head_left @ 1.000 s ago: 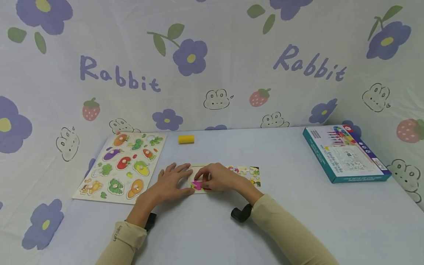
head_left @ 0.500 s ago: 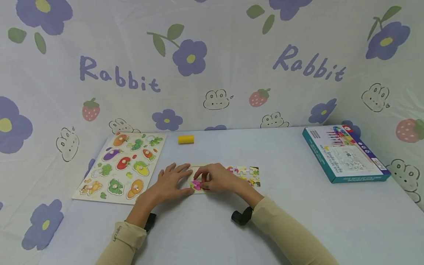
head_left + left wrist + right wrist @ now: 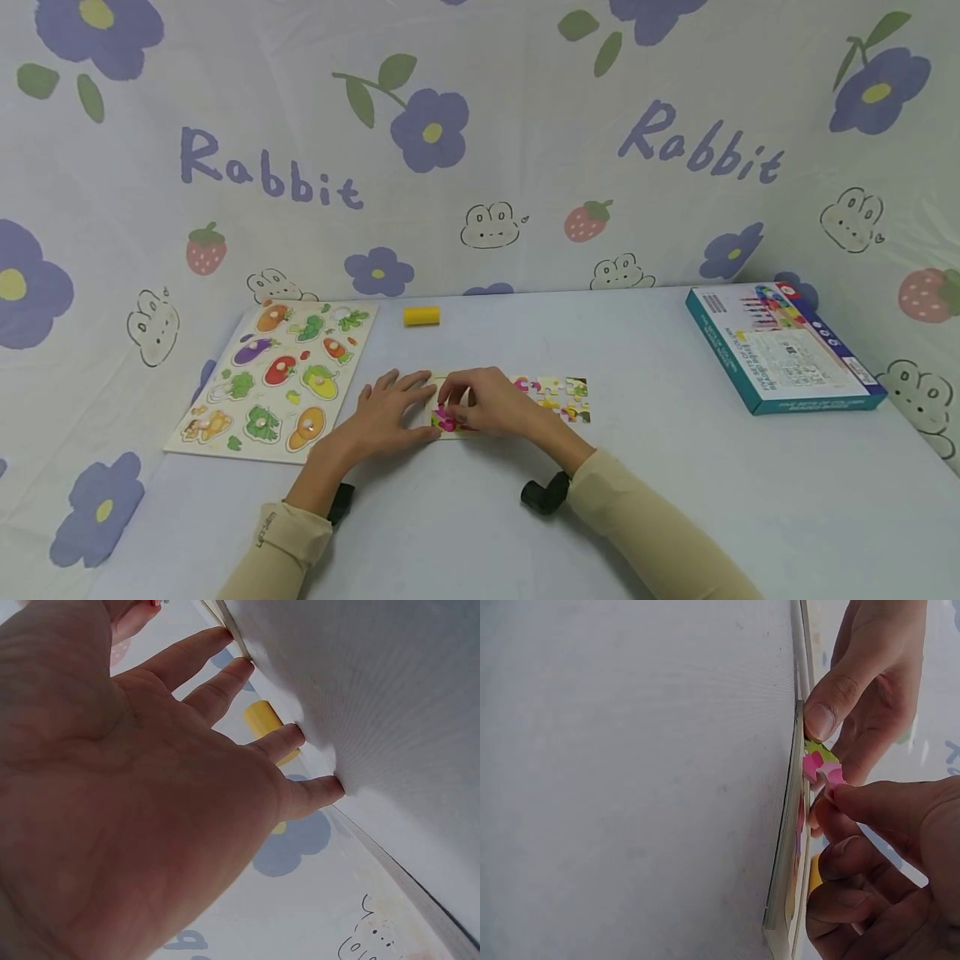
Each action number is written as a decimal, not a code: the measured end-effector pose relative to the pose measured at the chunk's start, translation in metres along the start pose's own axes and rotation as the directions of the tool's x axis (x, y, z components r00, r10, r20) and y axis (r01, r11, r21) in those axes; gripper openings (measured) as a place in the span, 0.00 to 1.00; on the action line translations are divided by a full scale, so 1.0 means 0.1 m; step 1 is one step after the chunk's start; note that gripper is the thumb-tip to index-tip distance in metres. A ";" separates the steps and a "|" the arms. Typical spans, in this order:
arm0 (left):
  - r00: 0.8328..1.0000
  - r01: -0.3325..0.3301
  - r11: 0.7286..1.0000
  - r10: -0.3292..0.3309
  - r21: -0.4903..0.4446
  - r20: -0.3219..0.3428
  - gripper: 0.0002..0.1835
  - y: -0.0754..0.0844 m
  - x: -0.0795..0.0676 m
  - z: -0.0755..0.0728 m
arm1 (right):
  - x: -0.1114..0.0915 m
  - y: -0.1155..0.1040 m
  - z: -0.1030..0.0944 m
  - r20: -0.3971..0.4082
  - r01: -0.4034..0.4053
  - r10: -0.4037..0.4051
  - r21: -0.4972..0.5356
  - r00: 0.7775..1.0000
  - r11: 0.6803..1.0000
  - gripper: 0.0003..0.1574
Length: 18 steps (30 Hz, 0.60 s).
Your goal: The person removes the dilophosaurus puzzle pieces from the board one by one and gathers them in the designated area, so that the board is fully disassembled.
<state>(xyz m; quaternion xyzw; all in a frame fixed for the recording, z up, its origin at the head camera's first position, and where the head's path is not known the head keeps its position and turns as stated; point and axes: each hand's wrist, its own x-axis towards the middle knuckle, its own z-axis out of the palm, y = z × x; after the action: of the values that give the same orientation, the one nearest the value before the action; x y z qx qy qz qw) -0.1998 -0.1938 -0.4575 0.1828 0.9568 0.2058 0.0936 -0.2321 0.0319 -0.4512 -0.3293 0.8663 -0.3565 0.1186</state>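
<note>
Splayed, grasping nothing, the left hand (image 3: 386, 414) touches the tray (image 3: 782, 847) at 9 o'clock; at its 8 o'clock corner the right hand (image 3: 495, 402) pinches 1 pink piece (image 3: 825, 766). From the tray, other pieces (image 3: 576, 387) lie at 3 o'clock, a board (image 3: 277, 394) at 9, a box (image 3: 783, 350) farther at 3, a cylinder (image 3: 422, 316) at 11.

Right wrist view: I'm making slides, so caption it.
The right hand pinches a pink-and-green puzzle piece beside the left hand.

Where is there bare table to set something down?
Bare: between the puzzle pieces and the box; also right of the yellow cylinder. Crowded: the puzzle tray, with left hand and right hand at it, near the vegetable board.
</note>
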 end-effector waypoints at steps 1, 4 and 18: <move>1.000 0.001 1.000 -0.001 0.001 0.000 0.39 0.00 0.00 0.00 | 0.00 0.00 0.00 0.001 -0.003 0.003 0.003 1.000 1.000 0.07; 1.000 0.002 1.000 -0.002 0.001 0.002 0.39 0.00 0.00 -0.01 | 0.00 0.00 0.00 0.005 -0.017 0.017 0.011 1.000 1.000 0.07; 1.000 -0.002 1.000 0.002 0.001 0.008 0.39 -0.01 0.01 0.00 | -0.19 0.11 -0.19 -0.062 -0.122 0.128 0.104 0.990 0.987 0.07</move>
<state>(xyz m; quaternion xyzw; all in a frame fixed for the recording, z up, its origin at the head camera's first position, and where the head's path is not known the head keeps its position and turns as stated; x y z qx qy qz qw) -0.2007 -0.1943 -0.4585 0.1846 0.9564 0.2047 0.0969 -0.2315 0.0600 -0.4457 -0.2556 0.8698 -0.4022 0.1275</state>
